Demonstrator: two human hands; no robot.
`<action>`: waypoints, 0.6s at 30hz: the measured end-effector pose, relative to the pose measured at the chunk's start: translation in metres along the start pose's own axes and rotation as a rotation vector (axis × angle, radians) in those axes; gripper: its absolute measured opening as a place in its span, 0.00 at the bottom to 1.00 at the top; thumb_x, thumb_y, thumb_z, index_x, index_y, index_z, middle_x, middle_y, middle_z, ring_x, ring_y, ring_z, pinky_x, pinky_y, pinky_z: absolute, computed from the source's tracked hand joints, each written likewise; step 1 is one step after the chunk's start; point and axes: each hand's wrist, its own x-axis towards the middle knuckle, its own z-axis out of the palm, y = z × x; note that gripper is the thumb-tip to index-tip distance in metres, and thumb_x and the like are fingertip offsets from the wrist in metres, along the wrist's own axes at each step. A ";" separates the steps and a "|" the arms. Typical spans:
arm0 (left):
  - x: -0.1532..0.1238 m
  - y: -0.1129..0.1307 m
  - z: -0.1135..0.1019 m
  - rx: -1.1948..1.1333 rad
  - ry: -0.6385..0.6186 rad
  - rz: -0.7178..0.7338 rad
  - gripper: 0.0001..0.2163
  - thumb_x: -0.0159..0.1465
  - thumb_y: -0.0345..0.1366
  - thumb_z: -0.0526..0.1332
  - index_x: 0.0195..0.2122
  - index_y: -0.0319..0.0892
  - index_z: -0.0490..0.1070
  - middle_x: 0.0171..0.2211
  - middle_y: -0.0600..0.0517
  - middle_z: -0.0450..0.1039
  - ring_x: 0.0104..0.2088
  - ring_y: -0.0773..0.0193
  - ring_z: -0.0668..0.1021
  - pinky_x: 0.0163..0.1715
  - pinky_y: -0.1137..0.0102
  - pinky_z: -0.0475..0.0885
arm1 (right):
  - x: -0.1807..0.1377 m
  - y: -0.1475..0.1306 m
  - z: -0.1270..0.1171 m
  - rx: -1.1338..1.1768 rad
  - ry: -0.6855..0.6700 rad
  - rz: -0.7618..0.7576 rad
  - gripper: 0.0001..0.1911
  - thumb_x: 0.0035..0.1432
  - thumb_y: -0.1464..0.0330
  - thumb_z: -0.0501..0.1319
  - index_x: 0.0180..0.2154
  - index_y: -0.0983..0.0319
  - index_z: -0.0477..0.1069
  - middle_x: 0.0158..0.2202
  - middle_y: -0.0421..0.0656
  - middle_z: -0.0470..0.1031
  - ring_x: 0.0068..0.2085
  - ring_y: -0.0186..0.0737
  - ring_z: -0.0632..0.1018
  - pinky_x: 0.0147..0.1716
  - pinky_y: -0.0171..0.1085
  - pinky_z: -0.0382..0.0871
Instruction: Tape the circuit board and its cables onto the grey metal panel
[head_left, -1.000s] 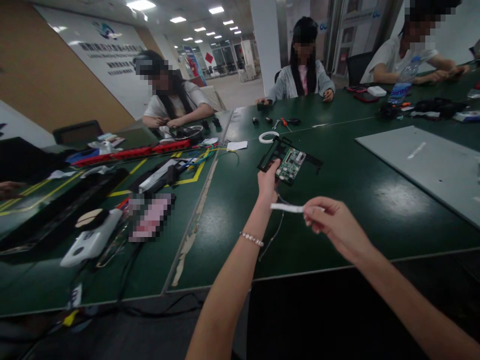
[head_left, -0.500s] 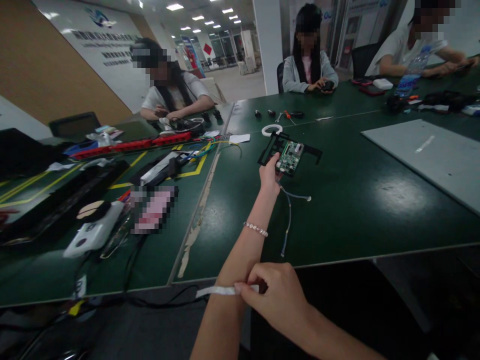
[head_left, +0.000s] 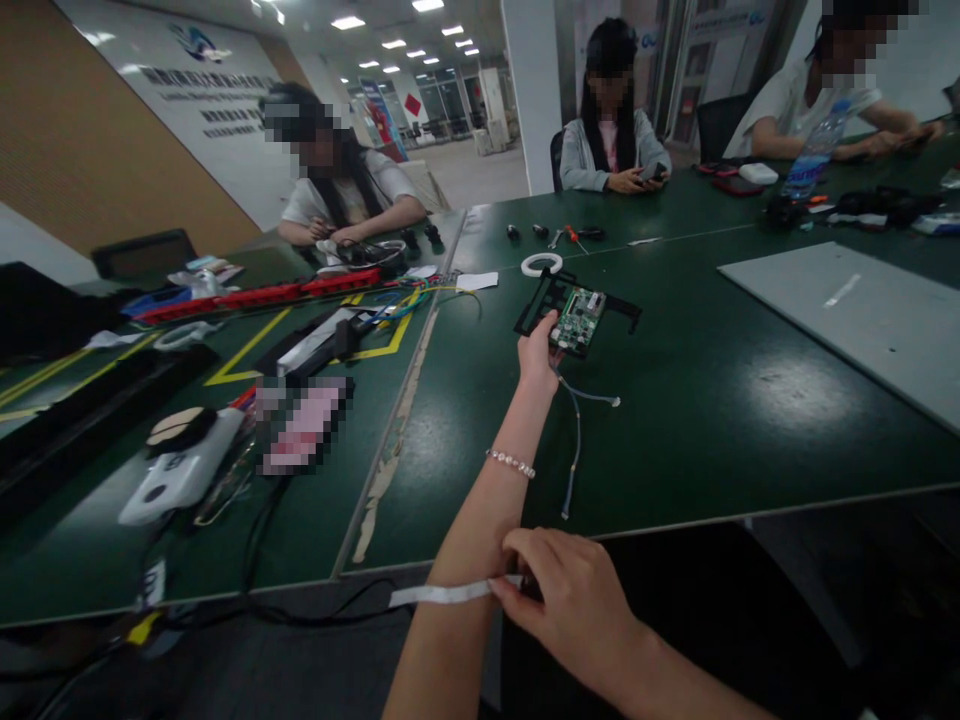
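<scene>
My left hand (head_left: 537, 352) is stretched out over the table, its thumb on top of a green circuit board (head_left: 579, 318) fixed to a black bracket (head_left: 624, 310). From the board's near side hang thin grey cables (head_left: 576, 440) with small plugs. Close to me, my right hand (head_left: 581, 595) pinches one end of a strip of white tape (head_left: 442, 595) between thumb and finger. The strip lies across my left forearm, its free end sticking out to the left; whether it is stuck to the skin, I cannot tell.
A tape roll (head_left: 528, 266) lies beyond the board, near a screwdriver (head_left: 574, 236). On the right is a grey panel (head_left: 847, 300). Left of the table seam are a phone (head_left: 307, 425), a white device (head_left: 184, 470) and cables. Several people sit around the table.
My right hand has shifted slightly right and down, with more of the tape strip showing left of the thumb. The left hand still holds the board in nearly the same place.
</scene>
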 end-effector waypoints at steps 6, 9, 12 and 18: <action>0.002 0.005 0.000 -0.034 0.036 -0.018 0.09 0.52 0.34 0.67 0.33 0.38 0.72 0.28 0.52 0.74 0.26 0.68 0.75 0.25 0.74 0.69 | 0.008 0.044 -0.091 -0.022 0.031 0.061 0.18 0.59 0.63 0.57 0.52 0.52 0.64 0.44 0.41 0.73 0.44 0.41 0.74 0.43 0.42 0.69; 0.001 0.007 0.002 -0.037 0.044 -0.034 0.08 0.53 0.33 0.67 0.33 0.38 0.72 0.27 0.52 0.74 0.25 0.69 0.75 0.25 0.74 0.69 | 0.024 0.095 -0.169 -0.270 0.178 0.139 0.18 0.61 0.61 0.56 0.52 0.54 0.65 0.47 0.45 0.72 0.42 0.42 0.74 0.41 0.41 0.68; 0.000 0.007 0.004 -0.017 0.044 -0.049 0.08 0.54 0.34 0.66 0.35 0.38 0.73 0.27 0.52 0.74 0.24 0.69 0.75 0.25 0.74 0.69 | 0.033 0.162 -0.261 -0.649 0.372 0.207 0.21 0.60 0.62 0.57 0.54 0.62 0.66 0.51 0.53 0.69 0.48 0.46 0.71 0.49 0.42 0.61; -0.001 0.006 0.005 0.000 0.025 -0.069 0.11 0.53 0.34 0.68 0.36 0.38 0.73 0.27 0.52 0.74 0.23 0.70 0.75 0.23 0.75 0.69 | 0.001 0.291 -0.417 -0.973 0.612 0.726 0.41 0.56 0.50 0.58 0.57 0.80 0.61 0.49 0.76 0.61 0.54 0.56 0.64 0.39 0.48 0.56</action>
